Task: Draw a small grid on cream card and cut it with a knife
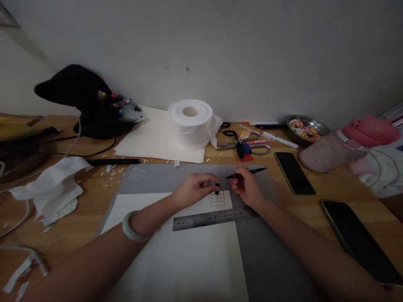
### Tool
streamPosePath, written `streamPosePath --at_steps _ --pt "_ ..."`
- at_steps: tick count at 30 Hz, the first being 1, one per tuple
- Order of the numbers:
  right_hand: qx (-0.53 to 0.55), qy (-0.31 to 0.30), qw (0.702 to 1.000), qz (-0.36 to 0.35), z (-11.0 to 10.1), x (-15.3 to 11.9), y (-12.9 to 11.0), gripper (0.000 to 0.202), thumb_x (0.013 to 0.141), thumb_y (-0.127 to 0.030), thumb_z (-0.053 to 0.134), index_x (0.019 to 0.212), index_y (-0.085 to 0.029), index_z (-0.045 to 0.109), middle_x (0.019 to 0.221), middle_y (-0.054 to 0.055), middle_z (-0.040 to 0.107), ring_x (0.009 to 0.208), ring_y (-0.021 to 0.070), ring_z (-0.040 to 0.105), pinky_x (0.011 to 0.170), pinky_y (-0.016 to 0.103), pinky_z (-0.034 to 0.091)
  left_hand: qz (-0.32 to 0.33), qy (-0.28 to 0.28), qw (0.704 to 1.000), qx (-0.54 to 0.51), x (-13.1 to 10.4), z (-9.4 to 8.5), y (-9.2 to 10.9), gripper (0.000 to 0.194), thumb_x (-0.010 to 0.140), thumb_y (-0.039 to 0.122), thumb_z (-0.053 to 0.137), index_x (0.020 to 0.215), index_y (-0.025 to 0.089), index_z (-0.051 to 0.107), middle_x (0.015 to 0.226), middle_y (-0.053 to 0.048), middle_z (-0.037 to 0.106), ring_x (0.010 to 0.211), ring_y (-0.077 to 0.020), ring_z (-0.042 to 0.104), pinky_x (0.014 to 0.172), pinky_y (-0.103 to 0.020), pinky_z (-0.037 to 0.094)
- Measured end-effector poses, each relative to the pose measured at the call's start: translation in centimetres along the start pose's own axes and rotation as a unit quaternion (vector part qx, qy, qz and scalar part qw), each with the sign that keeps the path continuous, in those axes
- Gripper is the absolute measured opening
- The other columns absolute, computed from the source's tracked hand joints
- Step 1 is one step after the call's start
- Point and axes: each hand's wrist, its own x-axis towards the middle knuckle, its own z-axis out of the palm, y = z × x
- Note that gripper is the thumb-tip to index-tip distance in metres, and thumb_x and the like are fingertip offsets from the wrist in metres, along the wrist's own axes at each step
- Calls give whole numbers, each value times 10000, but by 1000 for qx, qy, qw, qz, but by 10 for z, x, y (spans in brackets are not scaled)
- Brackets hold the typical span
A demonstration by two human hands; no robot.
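Observation:
My left hand (pixel 195 188) pinches a small black pen cap (pixel 217 187) between thumb and fingers, above the white paper (pixel 189 256). A black pen (pixel 252 172) rests in the grip of my right hand (pixel 245 186), its uncapped tip pointing left toward the cap but apart from it. Below the cap, a small ladder-like grid (pixel 218 201) is drawn in black lines at the sheet's right edge. A steel ruler (pixel 204 219) lies across the paper, its right end reaching onto the grey cutting mat (pixel 261 251) beneath my right wrist.
Behind the mat stands a tissue roll (pixel 190 121) on white sheets (pixel 141 134). Scissors (pixel 258 147), pens and a metal bowl (pixel 307 128) sit at back right. Two phones (pixel 294 173) and a pink-lidded bottle (pixel 333 151) lie right. Crumpled tissue (pixel 56 188), cables and paper scraps are left.

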Motion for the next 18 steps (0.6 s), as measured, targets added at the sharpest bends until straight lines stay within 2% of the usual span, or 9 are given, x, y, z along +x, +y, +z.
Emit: streamPosePath --at_steps 6,11,18 --pt "9 -8 1000 -1 -1 1 0 227 579 -271 564 588 -213 344 364 -88 409 313 69 379 294 168 219 -5 -5 1000 -3 0 1 -1 209 744 316 601 889 195 690 527 50 455 476 -78 308 444 -182 245" --pt "16 -8 1000 2 -1 2 0 227 569 -270 574 574 -211 355 364 -84 412 313 69 390 293 168 225 -8 -2 1000 17 0 1 0 198 741 315 618 875 186 689 497 66 408 465 -70 300 431 -168 237" --pt "21 -10 1000 11 -1 3 0 235 561 -280 587 558 -206 364 360 -77 431 303 66 384 292 168 218 1 -13 1000 21 -1 1 0 191 762 283 610 897 168 681 509 63 431 478 -65 319 437 -161 248"
